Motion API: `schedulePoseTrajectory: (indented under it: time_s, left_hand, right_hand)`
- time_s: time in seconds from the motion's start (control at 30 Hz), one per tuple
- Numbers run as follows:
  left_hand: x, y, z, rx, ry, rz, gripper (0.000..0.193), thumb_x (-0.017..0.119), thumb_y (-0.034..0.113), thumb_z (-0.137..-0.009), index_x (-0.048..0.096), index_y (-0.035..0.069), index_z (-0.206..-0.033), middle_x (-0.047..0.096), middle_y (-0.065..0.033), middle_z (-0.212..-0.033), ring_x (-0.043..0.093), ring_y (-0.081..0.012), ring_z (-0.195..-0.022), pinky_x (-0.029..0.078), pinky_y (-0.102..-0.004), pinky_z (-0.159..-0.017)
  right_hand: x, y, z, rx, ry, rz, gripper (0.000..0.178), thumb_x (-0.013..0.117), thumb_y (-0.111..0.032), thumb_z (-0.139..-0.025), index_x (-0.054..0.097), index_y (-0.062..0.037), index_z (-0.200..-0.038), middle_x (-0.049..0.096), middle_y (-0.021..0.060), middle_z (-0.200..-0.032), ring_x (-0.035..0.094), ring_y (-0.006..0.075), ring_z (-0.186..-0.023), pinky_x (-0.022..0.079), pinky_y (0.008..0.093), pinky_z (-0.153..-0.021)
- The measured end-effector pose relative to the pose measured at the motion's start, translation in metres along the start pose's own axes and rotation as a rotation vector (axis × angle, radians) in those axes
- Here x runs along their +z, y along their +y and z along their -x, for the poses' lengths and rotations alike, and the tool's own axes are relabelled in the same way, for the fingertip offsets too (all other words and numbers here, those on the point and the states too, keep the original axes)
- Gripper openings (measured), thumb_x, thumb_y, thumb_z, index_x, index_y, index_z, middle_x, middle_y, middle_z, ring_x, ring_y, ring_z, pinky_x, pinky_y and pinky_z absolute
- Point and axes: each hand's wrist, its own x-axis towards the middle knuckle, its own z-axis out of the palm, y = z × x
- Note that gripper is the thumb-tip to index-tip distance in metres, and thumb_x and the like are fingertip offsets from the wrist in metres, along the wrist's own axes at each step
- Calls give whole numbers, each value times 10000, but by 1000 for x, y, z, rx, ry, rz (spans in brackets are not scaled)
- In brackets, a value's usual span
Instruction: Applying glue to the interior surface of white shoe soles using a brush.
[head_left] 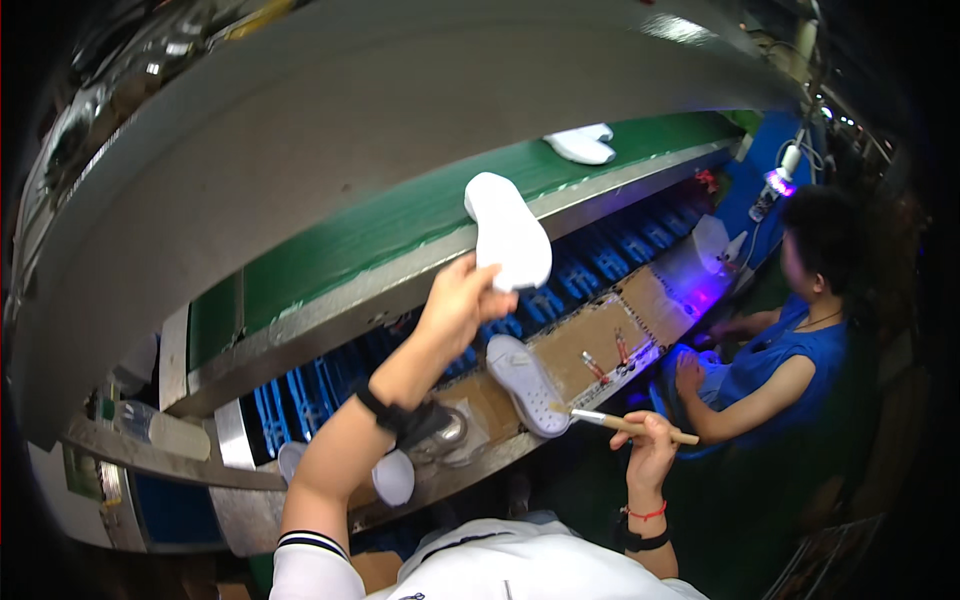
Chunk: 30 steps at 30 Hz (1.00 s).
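My left hand [462, 305] reaches forward with its fingers closed on the near end of a white shoe sole [508, 235]. That sole is over the metal edge of the green conveyor belt [350, 250]; whether it touches the edge I cannot tell. My right hand [650, 450] grips the wooden handle of a paintbrush [620, 423] that points left. Its bristle end is at the near end of a second white shoe sole [522, 380], dotted with small holes, on the cardboard-covered bench [565, 335]. Contact between bristles and sole is unclear.
More white soles [583, 146] lie on the belt. Blue racks [575, 285] fill the space under it. Two reddish tubes [595, 367] rest on the cardboard. A clear bottle [170, 430] and white bowl [393, 477] are at left. A co-worker [775, 350] sits right, near a purple lamp [780, 182].
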Motion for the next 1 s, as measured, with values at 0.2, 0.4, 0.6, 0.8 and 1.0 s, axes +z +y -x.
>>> schedulePoseTrajectory:
  time_s: [0.2,0.4,0.6,0.8,1.0]
  left_hand:
    - [16,1,-105,217,73,227,518,497,-13,-884,200,-140,-1289,395,-279,-1276,528,-325,-1115,485,-338,-935]
    - [-38,-93,98,636,482,-861,683,678,29,-742,311,-9,-1316,425,-163,-1248,519,-185,-941,449,-276,-823]
    - [-182,-142,286,560,1196,-1991,666,656,402,-792,424,-16,-1255,449,-205,-1295,402,-305,-1203,270,-403,-1042]
    - [-254,-157,353,180,408,-3222,359,514,271,-784,576,50,-1060,621,-170,-934,616,-353,-776,456,-515,-580]
    - [-253,-160,331,301,-80,-3939,373,523,253,-813,533,22,-1106,581,-172,-1014,566,-337,-875,431,-490,-684]
  right_hand:
    - [1,18,-6,103,-89,-22,331,437,-158,-849,637,104,-821,634,194,-658,632,248,-544,531,312,-523]
    - [9,43,10,283,-312,-27,290,455,-128,-920,637,98,-926,663,167,-749,655,200,-646,538,274,-619]
    - [24,78,22,301,-506,86,247,496,-137,-931,653,44,-991,672,109,-781,635,124,-689,517,234,-636]
    - [47,115,23,376,-619,93,238,501,-136,-931,654,31,-1002,667,106,-877,636,119,-745,506,230,-641]
    - [65,134,24,377,-690,206,234,516,-166,-924,666,-1,-997,668,75,-785,615,104,-675,498,225,-616]
